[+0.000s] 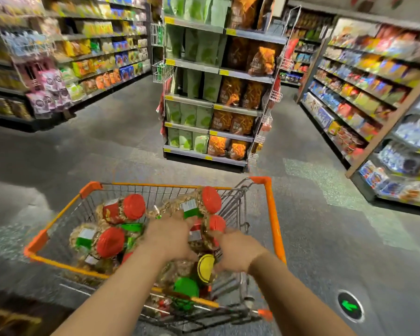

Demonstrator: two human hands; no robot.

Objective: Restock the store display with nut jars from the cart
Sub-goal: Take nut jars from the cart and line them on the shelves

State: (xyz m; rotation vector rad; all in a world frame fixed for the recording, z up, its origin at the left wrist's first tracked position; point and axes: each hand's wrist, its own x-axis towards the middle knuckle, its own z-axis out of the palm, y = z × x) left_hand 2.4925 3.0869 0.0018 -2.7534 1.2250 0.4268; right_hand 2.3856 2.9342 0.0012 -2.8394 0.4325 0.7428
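Both hands reach down into a wire cart [273, 214] with orange rims, which stands on the grey floor [107, 146] at the 6 o'clock part of the view. The cart is heaped with clear nut jars lying on their sides. The left hand [171, 235] lies palm down on the pile near the middle of the cart, its fingers spread and bent over a jar with a green label [190, 206] whose red lid points toward 1 o'clock; whether the fingers truly clasp it cannot be told through the blur. The right hand [238, 251] sits just to the 3 o'clock side of the left, fingers curled against a second red-lidded jar [216, 225] that lies between the two hands; its grip also cannot be told for sure. Just below the right hand, toward 7 o'clock, a yellow lid [205, 267] shows, and below that a green lid [186, 287]. At 9 o'clock from the left hand lie two more jars, one with its red lid [110, 242] facing the camera and one further back [124, 208]. Beyond the cart, at 12 o'clock, stands a shelf unit [216, 93] of green and orange snack bags, with long aisles of shelves at 10 and 2 o'clock. A green arrow light [349, 306] glows in the floor at 4 o'clock.
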